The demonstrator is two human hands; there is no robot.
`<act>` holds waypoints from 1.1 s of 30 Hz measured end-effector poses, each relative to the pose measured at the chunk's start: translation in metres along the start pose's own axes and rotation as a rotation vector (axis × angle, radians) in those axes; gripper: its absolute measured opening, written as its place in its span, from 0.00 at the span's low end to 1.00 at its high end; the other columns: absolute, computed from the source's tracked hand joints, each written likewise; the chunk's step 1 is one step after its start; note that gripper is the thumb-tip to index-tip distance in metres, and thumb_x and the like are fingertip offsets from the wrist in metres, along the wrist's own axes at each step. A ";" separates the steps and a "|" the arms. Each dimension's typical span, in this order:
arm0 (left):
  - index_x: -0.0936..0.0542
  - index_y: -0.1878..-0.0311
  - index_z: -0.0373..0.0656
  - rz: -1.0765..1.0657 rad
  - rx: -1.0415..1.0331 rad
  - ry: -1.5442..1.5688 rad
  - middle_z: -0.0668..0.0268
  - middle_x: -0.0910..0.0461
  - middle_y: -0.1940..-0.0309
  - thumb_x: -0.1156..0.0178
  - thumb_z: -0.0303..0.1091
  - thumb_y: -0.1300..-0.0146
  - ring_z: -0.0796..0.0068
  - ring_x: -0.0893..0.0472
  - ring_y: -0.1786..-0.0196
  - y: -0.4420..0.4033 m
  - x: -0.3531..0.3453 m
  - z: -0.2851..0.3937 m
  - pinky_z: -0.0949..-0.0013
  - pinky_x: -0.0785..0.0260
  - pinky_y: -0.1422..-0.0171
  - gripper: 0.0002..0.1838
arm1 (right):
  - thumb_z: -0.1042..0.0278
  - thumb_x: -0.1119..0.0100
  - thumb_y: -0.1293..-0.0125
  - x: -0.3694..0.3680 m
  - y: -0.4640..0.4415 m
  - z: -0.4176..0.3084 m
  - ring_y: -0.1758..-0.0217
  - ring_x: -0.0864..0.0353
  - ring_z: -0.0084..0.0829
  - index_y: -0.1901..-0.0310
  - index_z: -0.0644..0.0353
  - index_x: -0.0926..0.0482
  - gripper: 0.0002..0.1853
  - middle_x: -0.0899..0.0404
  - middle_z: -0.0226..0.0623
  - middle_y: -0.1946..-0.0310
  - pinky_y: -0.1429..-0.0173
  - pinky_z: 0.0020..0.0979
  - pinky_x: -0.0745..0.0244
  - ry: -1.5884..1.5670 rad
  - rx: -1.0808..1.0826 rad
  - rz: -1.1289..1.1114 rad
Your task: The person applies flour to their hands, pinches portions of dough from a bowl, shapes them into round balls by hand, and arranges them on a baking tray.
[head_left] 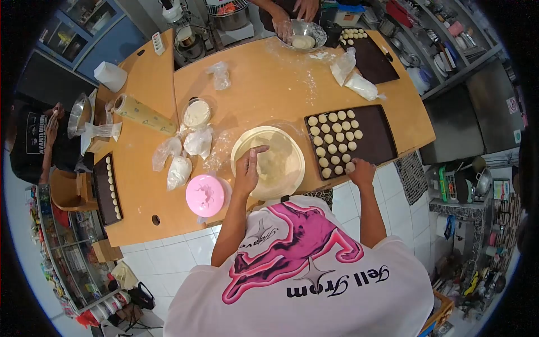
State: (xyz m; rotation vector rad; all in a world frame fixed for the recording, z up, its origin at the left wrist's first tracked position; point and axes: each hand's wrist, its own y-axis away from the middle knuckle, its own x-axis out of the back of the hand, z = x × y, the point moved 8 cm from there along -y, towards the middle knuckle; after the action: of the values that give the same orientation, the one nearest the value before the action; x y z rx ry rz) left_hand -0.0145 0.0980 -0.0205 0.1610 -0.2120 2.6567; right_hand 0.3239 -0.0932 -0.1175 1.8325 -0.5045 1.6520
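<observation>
A dark tray (376, 132) on the table holds several rows of pale dough balls on its left side. My right hand (362, 171) is at the tray's near edge, its fingers closed on a dough ball (350, 167) at the end of the nearest row. Over the left part of a wide cream bowl (292, 168) is my left hand (247, 170), fingers apart and nothing in it. Left of the bowl stands a pink container (205, 195). Bags of white powder (179, 171) and a tub of white powder (197, 113) lie farther left.
At the far side a person's hands (282, 25) work over a metal bowl (306, 35). Another person (42, 135) sits at the left beside a tray of dough balls (106, 188). A plastic-wrap roll (144, 114), flour bags (361, 86) and another dark tray (373, 59) are on the table.
</observation>
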 end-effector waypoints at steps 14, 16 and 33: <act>0.19 0.52 0.32 -0.010 0.001 0.005 0.54 0.17 0.53 0.65 0.43 0.23 0.63 0.21 0.45 0.000 0.001 -0.010 0.64 0.36 0.35 0.27 | 0.56 0.31 0.51 -0.001 0.002 0.016 0.57 0.16 0.39 0.58 0.54 0.19 0.19 0.15 0.36 0.62 0.48 0.44 0.30 -0.327 0.039 0.090; 0.19 0.52 0.32 -0.021 0.005 0.000 0.54 0.17 0.53 0.65 0.43 0.23 0.64 0.21 0.45 -0.001 -0.001 -0.011 0.64 0.36 0.36 0.27 | 0.55 0.31 0.51 -0.001 0.001 0.015 0.55 0.17 0.39 0.56 0.52 0.19 0.20 0.15 0.35 0.62 0.44 0.47 0.32 -0.265 0.030 0.004; 0.18 0.53 0.33 0.000 -0.007 -0.016 0.54 0.17 0.53 0.65 0.43 0.22 0.63 0.21 0.45 -0.001 0.002 -0.002 0.64 0.36 0.35 0.27 | 0.60 0.31 0.50 -0.010 -0.025 -0.014 0.55 0.18 0.44 0.53 0.58 0.19 0.21 0.17 0.44 0.64 0.48 0.43 0.25 -0.187 0.135 0.071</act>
State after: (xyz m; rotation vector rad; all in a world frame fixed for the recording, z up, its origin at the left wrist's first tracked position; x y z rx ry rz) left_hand -0.0158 0.0997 -0.0217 0.1795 -0.2265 2.6556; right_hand 0.3285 -0.0663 -0.1312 2.1037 -0.5542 1.6032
